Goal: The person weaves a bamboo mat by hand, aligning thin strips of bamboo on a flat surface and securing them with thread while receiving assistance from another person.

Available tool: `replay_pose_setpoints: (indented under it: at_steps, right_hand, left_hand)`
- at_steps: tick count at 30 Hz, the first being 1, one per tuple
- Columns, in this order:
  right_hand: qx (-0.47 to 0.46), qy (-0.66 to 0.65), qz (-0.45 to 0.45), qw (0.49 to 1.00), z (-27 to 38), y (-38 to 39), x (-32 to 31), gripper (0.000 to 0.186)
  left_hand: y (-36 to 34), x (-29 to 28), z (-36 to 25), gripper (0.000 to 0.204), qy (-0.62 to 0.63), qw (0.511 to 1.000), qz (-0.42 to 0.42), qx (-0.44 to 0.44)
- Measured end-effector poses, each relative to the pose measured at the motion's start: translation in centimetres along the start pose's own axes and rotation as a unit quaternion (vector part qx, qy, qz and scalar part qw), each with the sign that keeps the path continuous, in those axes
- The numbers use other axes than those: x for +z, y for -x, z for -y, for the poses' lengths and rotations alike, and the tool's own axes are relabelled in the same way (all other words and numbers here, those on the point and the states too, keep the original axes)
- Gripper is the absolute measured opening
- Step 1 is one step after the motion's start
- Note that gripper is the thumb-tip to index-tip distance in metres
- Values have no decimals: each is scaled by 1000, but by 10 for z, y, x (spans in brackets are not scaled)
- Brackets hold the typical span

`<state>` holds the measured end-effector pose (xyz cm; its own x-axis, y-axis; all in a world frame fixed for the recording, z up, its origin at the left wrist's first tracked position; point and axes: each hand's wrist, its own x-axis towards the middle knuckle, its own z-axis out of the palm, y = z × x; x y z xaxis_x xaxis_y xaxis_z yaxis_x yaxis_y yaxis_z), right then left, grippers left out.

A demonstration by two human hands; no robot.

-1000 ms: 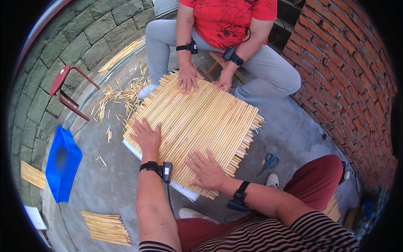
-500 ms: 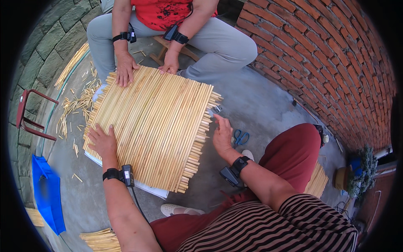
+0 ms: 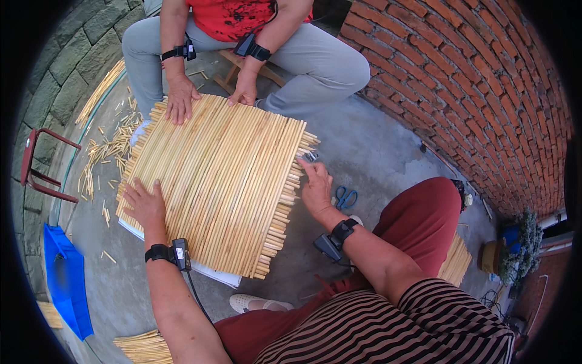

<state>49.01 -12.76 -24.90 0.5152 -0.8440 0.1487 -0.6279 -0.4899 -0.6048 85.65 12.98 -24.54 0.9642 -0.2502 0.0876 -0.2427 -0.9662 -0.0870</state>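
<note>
A wide mat of pale, straw-coloured sticks (image 3: 212, 182) laid side by side rests on a white board (image 3: 213, 274), whose near edge shows. My left hand (image 3: 145, 206) lies flat on the mat's left part with fingers spread. At the mat's right edge is my right hand (image 3: 317, 188), its index finger stretched to the uneven stick ends and the other fingers partly bent. I see nothing held in it. Across from me, a co-worker's hand (image 3: 180, 103) lies flat on the far left edge, and that person's other hand (image 3: 244, 90) touches the far edge.
Blue-handled scissors (image 3: 346, 198) lie on the concrete floor beside my right hand. Cut stick pieces (image 3: 115, 145) are scattered at the left, near a dark red stool (image 3: 45, 164) and a blue bag (image 3: 66, 282). A stick bundle (image 3: 144, 347) lies near my left arm. A brick wall (image 3: 461, 103) stands right.
My right hand has moved slightly left and up, bringing its index fingertip to the mat's right edge. My left hand stays flat on the mat.
</note>
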Motion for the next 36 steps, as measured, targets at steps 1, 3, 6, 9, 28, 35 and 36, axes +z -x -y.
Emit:
replay_pose_setpoints:
  at_steps: [1, 3, 6, 9, 28, 35, 36]
  right_hand:
    - [-79, 3, -25, 997, 5, -1, -5, 70]
    - [-196, 15, -51, 979, 22, 0, -12, 66]
    - [-345, 36, 78, 935, 61, 9, -1, 54]
    - [-353, 71, 150, 921, 90, 17, 21, 70]
    - [-358, 118, 172, 910, 90, 17, 52, 86]
    - [-345, 163, 213, 900, 94, 15, 49, 86]
    - [-348, 157, 205, 902, 94, 16, 48, 86]
  left_hand:
    - [0, 0, 0, 82, -9, 1000, 1, -2]
    - [-1, 0, 0, 82, -7, 1000, 0, -2]
    - [0, 0, -1, 82, -4, 1000, -1, -1]
    - [0, -2, -1, 82, -9, 1000, 0, -4]
    - [1, -3, -1, 82, -7, 1000, 2, -6]
    - [1, -6, -1, 83, 1, 1000, 6, -3]
    - [1, -6, -1, 83, 3, 1000, 3, -3]
